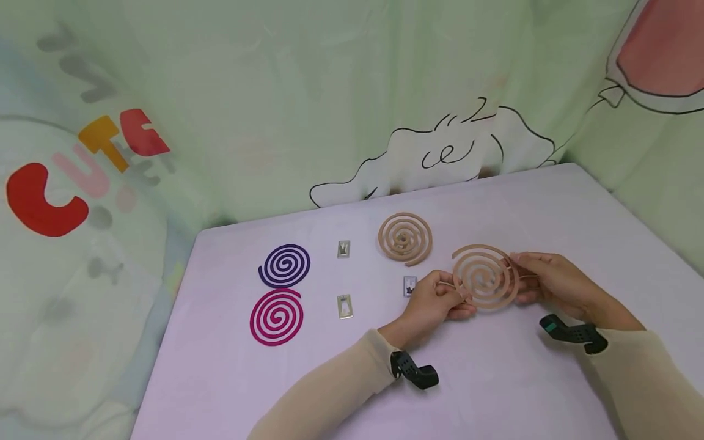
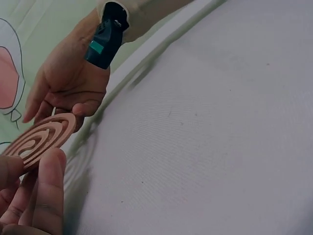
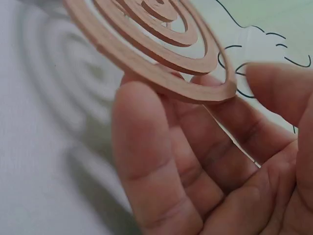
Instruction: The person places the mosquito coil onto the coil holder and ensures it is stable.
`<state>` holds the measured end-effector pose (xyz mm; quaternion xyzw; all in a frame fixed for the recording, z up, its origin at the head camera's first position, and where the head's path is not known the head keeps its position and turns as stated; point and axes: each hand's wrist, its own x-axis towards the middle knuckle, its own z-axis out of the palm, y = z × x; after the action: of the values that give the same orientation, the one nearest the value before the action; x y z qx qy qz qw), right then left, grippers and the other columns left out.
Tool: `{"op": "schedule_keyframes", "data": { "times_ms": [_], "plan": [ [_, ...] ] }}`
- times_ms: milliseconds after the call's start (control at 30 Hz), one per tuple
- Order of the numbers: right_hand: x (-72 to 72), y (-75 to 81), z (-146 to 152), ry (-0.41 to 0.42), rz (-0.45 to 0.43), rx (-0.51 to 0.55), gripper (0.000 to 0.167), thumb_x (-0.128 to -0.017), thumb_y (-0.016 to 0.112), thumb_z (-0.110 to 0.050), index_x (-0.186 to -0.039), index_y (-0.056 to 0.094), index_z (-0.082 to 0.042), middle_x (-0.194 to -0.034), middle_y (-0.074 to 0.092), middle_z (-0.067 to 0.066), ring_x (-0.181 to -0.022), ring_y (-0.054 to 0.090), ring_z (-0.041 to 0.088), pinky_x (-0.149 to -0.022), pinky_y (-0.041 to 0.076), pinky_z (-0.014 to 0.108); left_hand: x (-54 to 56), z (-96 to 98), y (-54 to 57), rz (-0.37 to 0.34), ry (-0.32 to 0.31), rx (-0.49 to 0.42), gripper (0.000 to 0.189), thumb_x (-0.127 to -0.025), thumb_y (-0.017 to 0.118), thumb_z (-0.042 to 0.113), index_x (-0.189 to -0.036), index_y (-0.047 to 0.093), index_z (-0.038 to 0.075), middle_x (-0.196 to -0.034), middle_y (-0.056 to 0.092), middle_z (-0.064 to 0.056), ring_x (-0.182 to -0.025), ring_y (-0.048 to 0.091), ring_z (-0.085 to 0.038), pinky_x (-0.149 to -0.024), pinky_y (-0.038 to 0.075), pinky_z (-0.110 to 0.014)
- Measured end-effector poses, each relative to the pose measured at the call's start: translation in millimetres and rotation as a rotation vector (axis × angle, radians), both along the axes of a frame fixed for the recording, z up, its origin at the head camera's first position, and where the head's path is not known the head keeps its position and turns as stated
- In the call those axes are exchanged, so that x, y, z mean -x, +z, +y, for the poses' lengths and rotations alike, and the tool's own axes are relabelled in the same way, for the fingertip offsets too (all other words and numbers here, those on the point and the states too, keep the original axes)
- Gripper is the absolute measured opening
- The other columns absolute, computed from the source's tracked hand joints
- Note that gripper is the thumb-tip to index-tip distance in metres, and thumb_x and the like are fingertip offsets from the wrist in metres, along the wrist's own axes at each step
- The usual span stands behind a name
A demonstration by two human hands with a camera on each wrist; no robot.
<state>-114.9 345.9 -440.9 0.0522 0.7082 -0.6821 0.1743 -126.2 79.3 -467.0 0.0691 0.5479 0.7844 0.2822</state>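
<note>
We seem to be at the handling step: our left hand (image 1: 434,299) pinches the left edge of a brown coil (image 1: 483,280) while our right hand (image 1: 555,284) pinches its right edge, holding it tilted above the worktop (image 1: 495,379). Just beside our left hand lies a metal plate (image 1: 409,286); farther left, the purple coil (image 1: 285,264) touches the pink coil (image 1: 277,316). The next move probably calls for light, even support, since the thin rings could snap.
</note>
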Motion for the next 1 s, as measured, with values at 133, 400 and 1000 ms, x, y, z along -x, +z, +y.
{"op": "schedule_keyframes", "data": {
  "times_ms": [133,400,1000],
  "plan": [
    [-1.7,1.6,1.7,-0.015,-0.063,-0.062,0.038,-0.112,0.043,-0.044,-0.105,0.073,-0.02,-0.093,0.07,-0.001,-0.079,0.07,0.014,-0.07,0.063,0.034,-1.9,-1.9,-0.5,0.037,-0.002,0.005,0.018,-0.097,0.063,-0.009,-0.106,0.061,0.007,-0.085,0.069,-0.004,-0.073,0.071,-0.014,-0.071,0.061,-0.023],
    [-3.5,8.9,3.2,0.012,-0.15,-0.113,0.053,-0.111,0.036,-0.055,-0.098,0.062,-0.011,-0.08,0.068,0.0,-0.068,0.066,0.012,-0.065,0.061,0.032,-2.6,0.3,-0.1,0.12,-0.004,0.02,0.011,-0.096,0.065,-0.011,-0.104,0.065,-0.003,-0.085,0.067,0.0,-0.077,0.07,-0.011,-0.077,0.061,-0.024],
    [-1.0,-4.6,15.7,0.057,-0.181,0.115,0.027,-0.108,0.055,-0.009,-0.107,0.08,-0.021,-0.105,0.076,0.005,-0.078,0.068,0.006,-0.063,0.057,0.017,-5.5,-4.0,-2.1,0.303,0.015,0.139,0.023,-0.09,0.067,-0.013,-0.113,0.068,-0.012,-0.111,0.074,-0.023,-0.096,0.073,-0.015,-0.078,0.056,-0.017]
  ]
}}
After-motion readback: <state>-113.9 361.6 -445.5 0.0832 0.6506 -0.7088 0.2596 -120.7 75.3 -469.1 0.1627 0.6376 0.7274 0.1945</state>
